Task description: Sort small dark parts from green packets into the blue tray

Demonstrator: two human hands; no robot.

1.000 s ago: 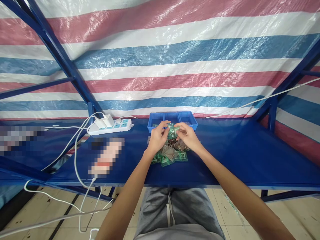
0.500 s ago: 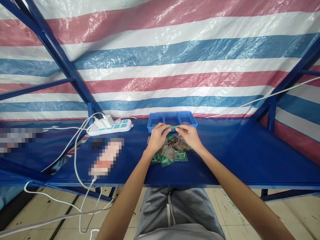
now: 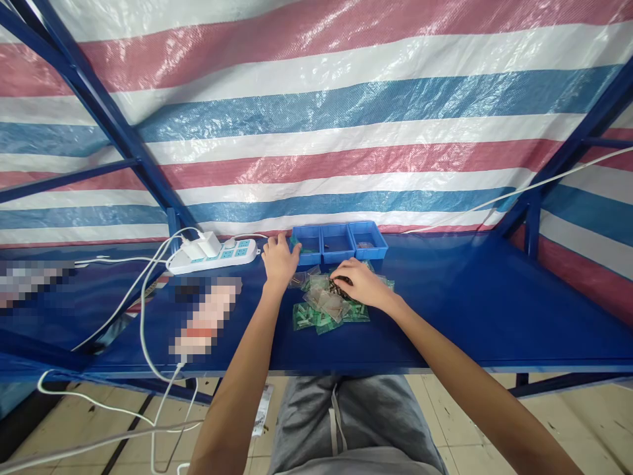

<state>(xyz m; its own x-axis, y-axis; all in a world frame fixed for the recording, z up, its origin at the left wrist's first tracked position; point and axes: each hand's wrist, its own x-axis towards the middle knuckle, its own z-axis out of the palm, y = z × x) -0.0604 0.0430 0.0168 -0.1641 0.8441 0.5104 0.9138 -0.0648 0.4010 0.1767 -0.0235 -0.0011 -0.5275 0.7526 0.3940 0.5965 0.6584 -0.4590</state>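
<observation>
A pile of small green and clear packets lies on the blue bench in front of me. My right hand rests palm down on the pile, fingertips on a clear packet of dark screws, lifting nothing. My left hand is stretched out to the left end of a row of three small blue bins. A sliver of a green packet shows at its thumb over the leftmost bin's edge. The middle bin holds some dark small parts.
A white power strip with chargers plugged in sits left of the bins, and its white cables trail off the front edge. A blurred object lies at front left. Blue frame posts and a striped tarp close off the back.
Both hands held one green packet above the pile. Now my left hand has carried it left to the leftmost bin, and my right hand has dropped onto the pile.
</observation>
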